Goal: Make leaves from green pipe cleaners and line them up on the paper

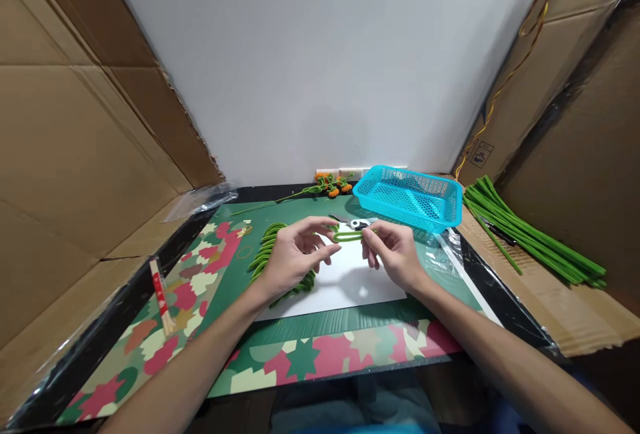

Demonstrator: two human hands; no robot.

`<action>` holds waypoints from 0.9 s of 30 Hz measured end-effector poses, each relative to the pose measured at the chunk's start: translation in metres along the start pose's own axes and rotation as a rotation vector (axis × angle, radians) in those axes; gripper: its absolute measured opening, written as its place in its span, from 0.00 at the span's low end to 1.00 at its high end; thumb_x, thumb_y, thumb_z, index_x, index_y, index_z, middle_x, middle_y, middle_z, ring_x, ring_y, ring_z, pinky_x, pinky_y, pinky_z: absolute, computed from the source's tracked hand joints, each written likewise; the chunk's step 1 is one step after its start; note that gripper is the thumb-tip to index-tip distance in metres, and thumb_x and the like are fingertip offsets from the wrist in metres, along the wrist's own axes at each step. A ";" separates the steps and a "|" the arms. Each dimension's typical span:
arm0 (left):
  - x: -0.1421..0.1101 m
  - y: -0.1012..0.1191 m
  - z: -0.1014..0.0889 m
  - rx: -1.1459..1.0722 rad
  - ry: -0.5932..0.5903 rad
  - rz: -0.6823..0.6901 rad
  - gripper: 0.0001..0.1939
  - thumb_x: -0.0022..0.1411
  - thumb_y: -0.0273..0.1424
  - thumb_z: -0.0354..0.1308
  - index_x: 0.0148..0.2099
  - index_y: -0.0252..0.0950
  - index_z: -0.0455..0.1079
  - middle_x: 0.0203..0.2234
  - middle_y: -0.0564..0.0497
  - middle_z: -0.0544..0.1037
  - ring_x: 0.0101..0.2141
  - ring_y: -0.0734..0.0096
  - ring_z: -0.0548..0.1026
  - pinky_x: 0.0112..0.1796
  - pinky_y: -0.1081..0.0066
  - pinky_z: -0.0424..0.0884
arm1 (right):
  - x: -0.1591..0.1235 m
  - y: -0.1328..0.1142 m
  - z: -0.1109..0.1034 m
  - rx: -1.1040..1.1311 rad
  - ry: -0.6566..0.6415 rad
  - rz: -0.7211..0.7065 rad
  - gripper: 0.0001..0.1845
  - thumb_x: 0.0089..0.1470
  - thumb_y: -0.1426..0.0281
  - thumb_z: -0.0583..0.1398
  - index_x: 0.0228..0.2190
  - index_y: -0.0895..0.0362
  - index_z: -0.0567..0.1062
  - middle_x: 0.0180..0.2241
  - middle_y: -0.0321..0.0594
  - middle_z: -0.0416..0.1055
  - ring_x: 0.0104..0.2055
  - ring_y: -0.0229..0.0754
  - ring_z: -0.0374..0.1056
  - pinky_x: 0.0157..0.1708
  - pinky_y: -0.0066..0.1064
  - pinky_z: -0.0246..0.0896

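My right hand (393, 254) pinches a green pipe cleaner (347, 237) bent into a long narrow loop, held above a white sheet of paper (360, 291). At the loop's left end, my left hand (300, 251) has thumb and index finger spread apart around it; whether a fingertip touches it is hard to tell. Beside and partly behind the left hand lies a row of bent green pipe cleaners (270, 244). Scissors with white handles (357, 224) rest just beyond the loop, partly covered by the hands.
A blue plastic basket (407, 199) stands at the back right. Straight green pipe cleaners (535, 234) lie in a bundle on the cardboard at right. Orange flowers (334, 184) on a green stem lie at the back. Wooden sticks in a red wrapper (161, 294) are at left.
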State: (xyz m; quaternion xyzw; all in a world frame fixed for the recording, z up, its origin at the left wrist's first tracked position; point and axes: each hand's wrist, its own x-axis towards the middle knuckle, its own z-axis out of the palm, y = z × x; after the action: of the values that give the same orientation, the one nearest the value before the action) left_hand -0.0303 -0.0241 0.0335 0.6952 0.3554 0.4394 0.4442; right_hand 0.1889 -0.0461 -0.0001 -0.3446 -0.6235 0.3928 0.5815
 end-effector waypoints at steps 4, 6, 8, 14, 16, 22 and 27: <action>-0.002 -0.001 0.003 0.020 0.057 0.048 0.10 0.59 0.32 0.75 0.41 0.35 0.82 0.26 0.51 0.82 0.21 0.73 0.79 0.19 0.78 0.73 | 0.005 0.004 0.003 0.185 -0.073 0.109 0.22 0.63 0.52 0.64 0.27 0.56 0.74 0.19 0.34 0.73 0.14 0.36 0.66 0.12 0.27 0.60; -0.003 -0.001 0.004 0.029 0.081 0.068 0.10 0.57 0.31 0.76 0.40 0.34 0.83 0.25 0.51 0.82 0.20 0.74 0.78 0.19 0.79 0.73 | 0.005 0.006 0.006 0.241 -0.081 0.143 0.22 0.62 0.51 0.65 0.27 0.56 0.75 0.20 0.35 0.74 0.14 0.36 0.67 0.13 0.26 0.63; -0.003 0.000 0.005 0.035 0.105 0.087 0.11 0.55 0.29 0.77 0.40 0.35 0.83 0.27 0.51 0.83 0.20 0.74 0.79 0.20 0.78 0.73 | 0.005 0.006 0.008 0.278 -0.092 0.171 0.23 0.61 0.51 0.66 0.27 0.57 0.76 0.20 0.35 0.74 0.14 0.36 0.68 0.13 0.26 0.64; -0.003 -0.001 0.006 0.015 0.180 0.135 0.06 0.54 0.29 0.77 0.36 0.35 0.86 0.25 0.49 0.85 0.19 0.73 0.78 0.18 0.77 0.73 | 0.004 0.006 0.009 0.341 -0.112 0.217 0.22 0.59 0.51 0.68 0.28 0.58 0.77 0.21 0.37 0.76 0.14 0.37 0.69 0.12 0.26 0.66; -0.003 -0.001 0.006 0.007 0.198 0.146 0.05 0.54 0.28 0.77 0.35 0.36 0.86 0.26 0.49 0.86 0.19 0.73 0.78 0.19 0.76 0.75 | 0.005 0.007 0.008 0.353 -0.116 0.221 0.22 0.59 0.51 0.68 0.28 0.58 0.78 0.21 0.37 0.76 0.14 0.37 0.69 0.12 0.26 0.66; -0.003 0.000 0.006 0.009 0.219 0.162 0.04 0.53 0.28 0.77 0.34 0.37 0.87 0.27 0.49 0.87 0.19 0.72 0.78 0.20 0.75 0.77 | 0.005 0.010 0.008 0.378 -0.132 0.220 0.22 0.59 0.52 0.68 0.28 0.58 0.78 0.21 0.37 0.76 0.15 0.36 0.69 0.13 0.25 0.66; -0.003 0.002 0.003 0.032 0.214 0.155 0.03 0.55 0.26 0.76 0.34 0.37 0.86 0.26 0.49 0.87 0.20 0.71 0.80 0.21 0.76 0.76 | 0.006 0.010 0.008 0.387 -0.154 0.212 0.22 0.60 0.53 0.68 0.28 0.59 0.79 0.20 0.38 0.76 0.16 0.37 0.70 0.14 0.26 0.67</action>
State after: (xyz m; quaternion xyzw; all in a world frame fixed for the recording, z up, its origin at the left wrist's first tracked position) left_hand -0.0282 -0.0287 0.0337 0.6769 0.3530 0.5381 0.3572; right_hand 0.1803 -0.0374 -0.0062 -0.2593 -0.5396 0.5889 0.5430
